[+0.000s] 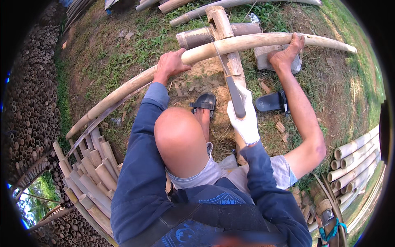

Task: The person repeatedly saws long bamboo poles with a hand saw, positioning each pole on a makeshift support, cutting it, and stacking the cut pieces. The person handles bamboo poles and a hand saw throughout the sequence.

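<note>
A long bamboo pole (247, 42) lies across in front of me, resting on a bamboo stand (221, 22). My left hand (170, 64), bare, is closed around it left of the stand. In a white knit glove, my right hand (245, 115) grips the dark handle of a handsaw (234, 96). Its thin blade runs up and away across the pole, close to the stand; how deep any cut goes I cannot tell. Farther right, my bare right foot (286, 55) rests on the pole above a grey block (265, 57).
An unworn black sandal (269, 102) lies near my right leg; my left foot wears the other sandal (204, 103). Cut bamboo lengths (92, 168) stand at lower left, and more poles (356, 160) are stacked at right. Bamboo ends (33, 103) fill the far left.
</note>
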